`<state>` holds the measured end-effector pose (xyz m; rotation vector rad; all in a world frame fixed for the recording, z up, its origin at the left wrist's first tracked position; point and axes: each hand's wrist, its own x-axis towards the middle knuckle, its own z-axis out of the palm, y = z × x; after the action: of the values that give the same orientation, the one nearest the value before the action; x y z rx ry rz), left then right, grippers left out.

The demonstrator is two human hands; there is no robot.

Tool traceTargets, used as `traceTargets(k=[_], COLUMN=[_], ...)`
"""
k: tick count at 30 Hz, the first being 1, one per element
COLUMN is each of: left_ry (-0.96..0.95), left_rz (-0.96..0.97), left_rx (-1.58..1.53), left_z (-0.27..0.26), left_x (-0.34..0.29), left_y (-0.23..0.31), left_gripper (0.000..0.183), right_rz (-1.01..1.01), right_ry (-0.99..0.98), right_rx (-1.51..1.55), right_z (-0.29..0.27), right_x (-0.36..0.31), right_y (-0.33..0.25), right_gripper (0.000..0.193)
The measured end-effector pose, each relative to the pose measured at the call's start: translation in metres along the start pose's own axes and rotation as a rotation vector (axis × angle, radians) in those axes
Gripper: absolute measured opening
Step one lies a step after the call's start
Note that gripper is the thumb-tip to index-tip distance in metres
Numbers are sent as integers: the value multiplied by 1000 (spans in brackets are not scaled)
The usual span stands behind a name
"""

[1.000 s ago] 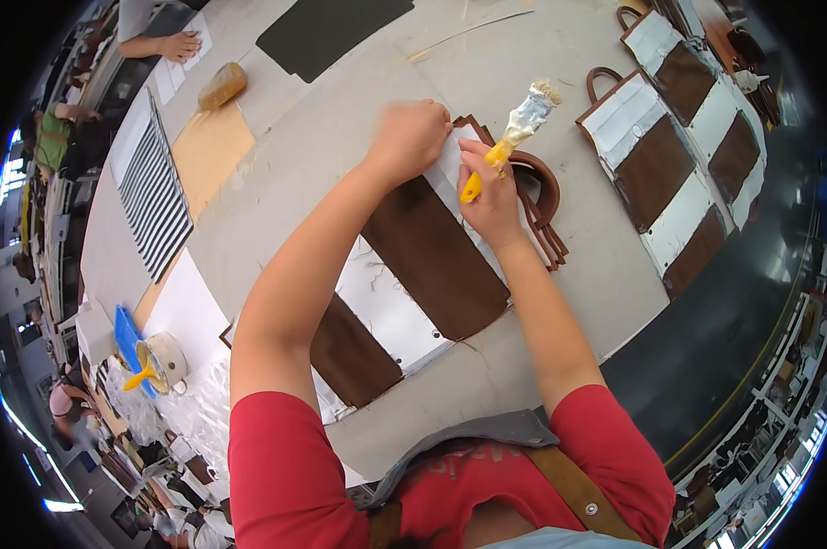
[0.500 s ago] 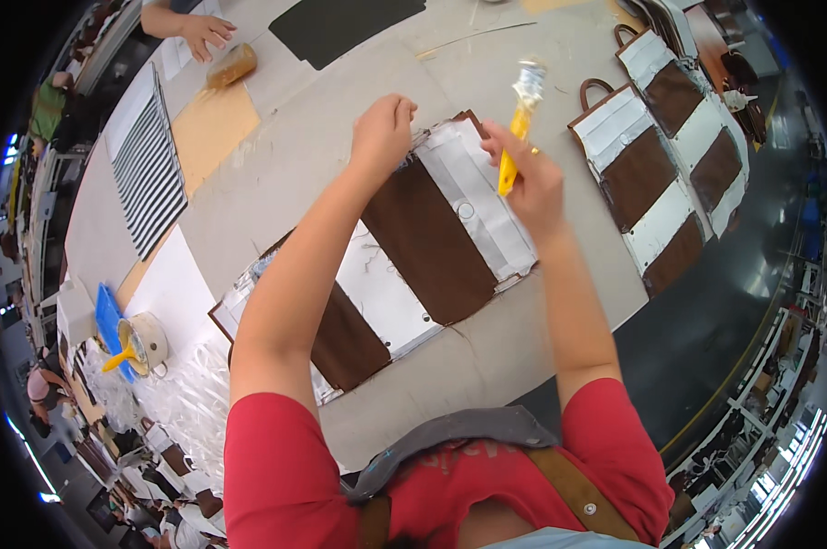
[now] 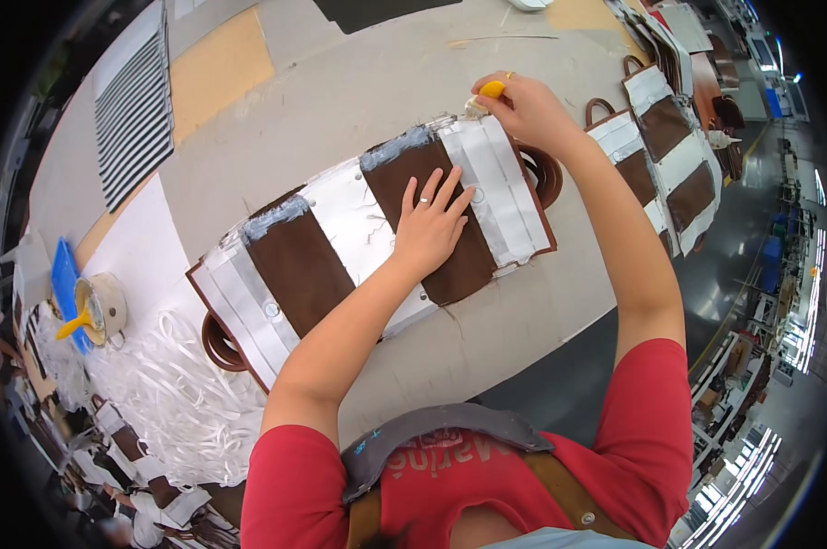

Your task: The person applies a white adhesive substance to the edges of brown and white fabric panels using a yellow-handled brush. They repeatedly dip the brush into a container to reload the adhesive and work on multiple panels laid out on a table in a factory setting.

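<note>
Bag panel [image 3: 332, 215], brown and white, lies open and flat on the desk [image 3: 340, 87], slightly askew; taken here as the landmark. One brown handle [image 3: 549, 174] curls out past its right end, another [image 3: 216, 346] past its left.

Left hand [image 3: 434, 222]: palm down on the panel's right-hand brown band, fingers spread apart, nothing gripped.

Right hand [image 3: 528, 112]: over the panel's far right corner, fingers clamped on the yellow grip of a brush [image 3: 492, 89]. Pale bristles are at the panel's far edge; whether they touch it, cannot tell.

Pale bluish smears [image 3: 279, 218] run along the far ends of both brown bands. They look like a wet coating, by my judgement.

Left of the panel: pot [image 3: 110, 304] with a second yellow-handled brush [image 3: 75, 324], and a heap of white strips [image 3: 189, 403] nearer the wearer. Right of it: similar bag pieces [image 3: 683, 183].

Risks, as judged: an overloaded brush could drip or overrun the edge, marking brown fabric or desk. Left fingers lie fairly near one smear; sliding up would spread it. Light or uneven pressure could let the panel skid under a stroke. Loose threads [image 3: 374, 229] on the white middle might stick in the coating.
</note>
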<state>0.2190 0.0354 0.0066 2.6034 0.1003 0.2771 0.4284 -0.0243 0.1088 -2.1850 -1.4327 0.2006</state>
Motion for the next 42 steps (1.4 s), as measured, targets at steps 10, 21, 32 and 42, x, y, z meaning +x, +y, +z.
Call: traceTargets(k=[10,21,32,42], left_ry=[35,65,-18,-63], left_rz=[-17,-12,-9,-87], left_rx=[-22,-19,-106,-238], left_z=[4,7,6,-24], left_x=[-4,-8,-26,-100], left_y=[-4,-6,-6,-4], left_gripper=[41,41,45,44], right_rz=[58,145,174,163], right_ry=[-99,-30,-59,4], right_rx=[4,121,51,173], right_z=[9,17,8,33], right_x=[12,20,9,17], right_y=[-9,-23,-26,-50], right_gripper=[18,19,17,17])
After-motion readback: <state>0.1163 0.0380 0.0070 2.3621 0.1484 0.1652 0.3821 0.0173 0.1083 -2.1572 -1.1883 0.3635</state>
